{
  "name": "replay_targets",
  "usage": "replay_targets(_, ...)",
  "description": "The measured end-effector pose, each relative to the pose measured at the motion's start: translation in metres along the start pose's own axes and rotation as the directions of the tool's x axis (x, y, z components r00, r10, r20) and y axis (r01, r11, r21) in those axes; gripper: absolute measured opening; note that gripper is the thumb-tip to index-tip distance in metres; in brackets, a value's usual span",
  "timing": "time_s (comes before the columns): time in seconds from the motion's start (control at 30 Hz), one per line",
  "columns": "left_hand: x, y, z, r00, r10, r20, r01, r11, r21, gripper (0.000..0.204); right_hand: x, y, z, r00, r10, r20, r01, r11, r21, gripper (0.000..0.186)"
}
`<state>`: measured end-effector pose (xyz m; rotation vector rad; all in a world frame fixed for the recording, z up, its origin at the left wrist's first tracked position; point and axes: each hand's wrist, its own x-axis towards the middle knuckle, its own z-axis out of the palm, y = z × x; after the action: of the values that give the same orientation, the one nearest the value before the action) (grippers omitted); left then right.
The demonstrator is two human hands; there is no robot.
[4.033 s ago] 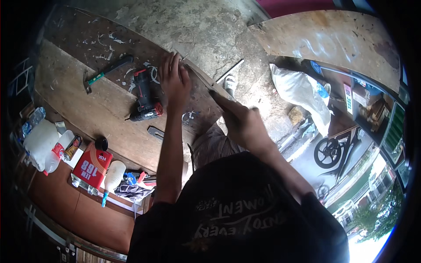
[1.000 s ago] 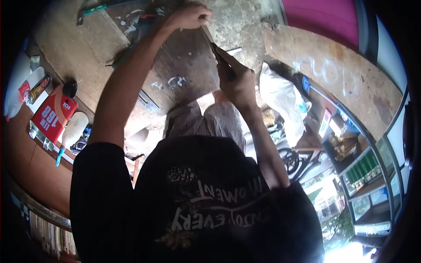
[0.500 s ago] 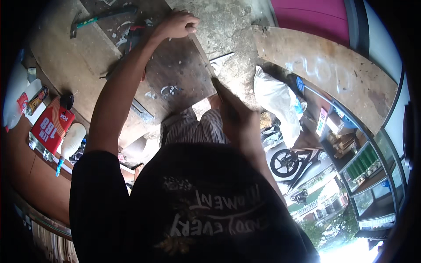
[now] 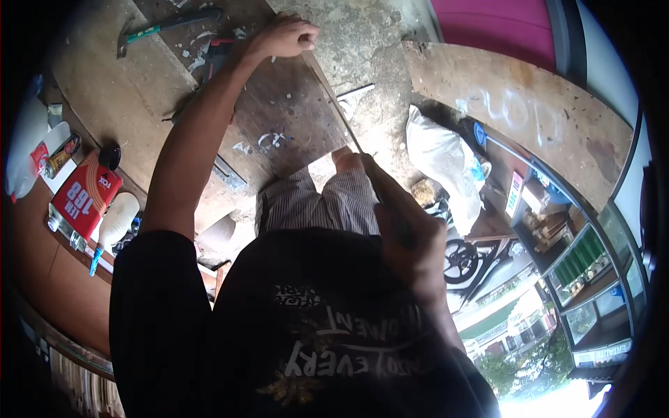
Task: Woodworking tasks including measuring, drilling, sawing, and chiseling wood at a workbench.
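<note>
My left hand [image 4: 289, 36] is closed at the far right edge of a dark brown wooden board [image 4: 293, 104], its fingers curled over the edge. That arm stretches across the board. Closer to my body, my right hand [image 4: 418, 240] is wrapped around the dark handle of a long thin-bladed tool [image 4: 383, 180]. The tool is seen nearly edge-on, and its narrow end points along the board's right edge. Its exact kind is hard to make out. White scraps [image 4: 270, 141] lie on the board's near part.
A hammer [image 4: 171, 26] with a green handle lies at the far left. On the left stand a red can [image 4: 85, 194] and a white bottle [image 4: 118, 219]. A white sack [image 4: 439, 157] is on the right, beside a glass-fronted cabinet [image 4: 575, 258] and another wooden board [image 4: 516, 104].
My right hand has drawn back toward my body and to the right with the tool. My left hand has stayed almost in place at the board's edge.
</note>
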<state>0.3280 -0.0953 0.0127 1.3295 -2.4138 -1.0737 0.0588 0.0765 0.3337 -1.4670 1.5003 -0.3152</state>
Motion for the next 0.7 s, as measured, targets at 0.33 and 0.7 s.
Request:
replay_targets(0.33, 0.004, -0.015, 0.012, 0.999, 0.025, -0.022, -0.026, 0.999, -0.027, 0.022, 0.115, 0.062, 0.077, 0.999, -0.040, -0.003, 0.040, 0.998, -0.040, 0.039)
replay_targets(0.7, 0.016, -0.006, 0.008, 0.998, 0.050, -0.046, -0.049, 0.998, 0.033, 0.022, 0.119, 0.081, 0.063, 0.994, -0.104, 0.043, 0.106, 0.993, -0.055, 0.049)
